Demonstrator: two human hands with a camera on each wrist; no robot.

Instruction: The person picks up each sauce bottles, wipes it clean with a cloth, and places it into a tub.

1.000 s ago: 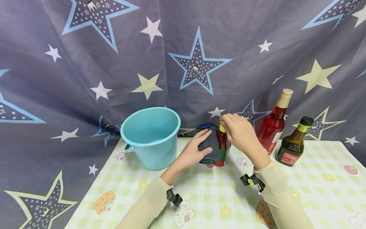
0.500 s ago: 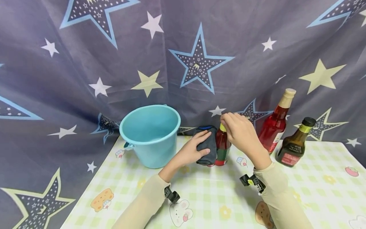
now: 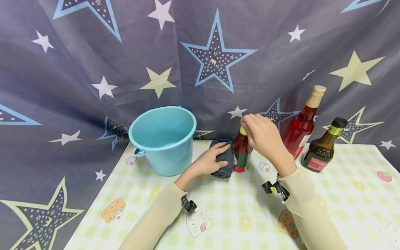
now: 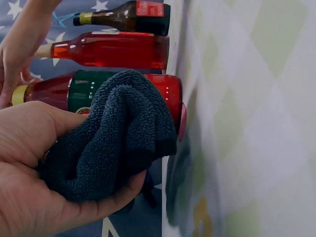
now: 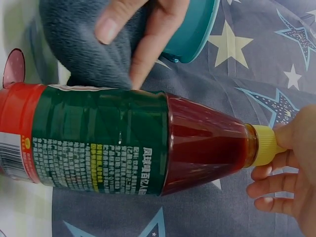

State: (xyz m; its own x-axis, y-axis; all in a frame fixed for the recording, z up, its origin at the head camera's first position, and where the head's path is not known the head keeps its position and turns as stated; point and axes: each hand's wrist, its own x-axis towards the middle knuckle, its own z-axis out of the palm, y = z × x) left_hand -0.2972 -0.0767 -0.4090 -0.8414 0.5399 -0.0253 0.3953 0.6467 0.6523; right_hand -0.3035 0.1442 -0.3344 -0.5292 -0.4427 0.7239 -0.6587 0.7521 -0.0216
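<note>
The sauce bottle [image 3: 242,154], with its green label and yellow cap [image 3: 242,131], is standing upright on the counter [image 3: 218,215], between the bucket [image 3: 162,139] and the two bottles further right. It is being wiped: a dark cloth [image 3: 222,162] is being bunched in the left hand [image 3: 204,163], whose fingers are curled round it, and pressed against the bottle's left side, low on the label. The cap is being pinched by the fingertips of the right hand [image 3: 265,137], which is reaching over from the right so that the bottle is being steadied from above. The step in hand is judged to be the cleaning of the bottle's body, with the wipe seemingly midway. The next move is thought to call for the cloth being drawn round or up the glass while the cap is being kept firmly held, lest the bottle be tipped. Behind, to the right, a tall red bottle [image 3: 301,126] and a brown bottle [image 3: 322,151] are standing near each other, apart from the hands.
</note>
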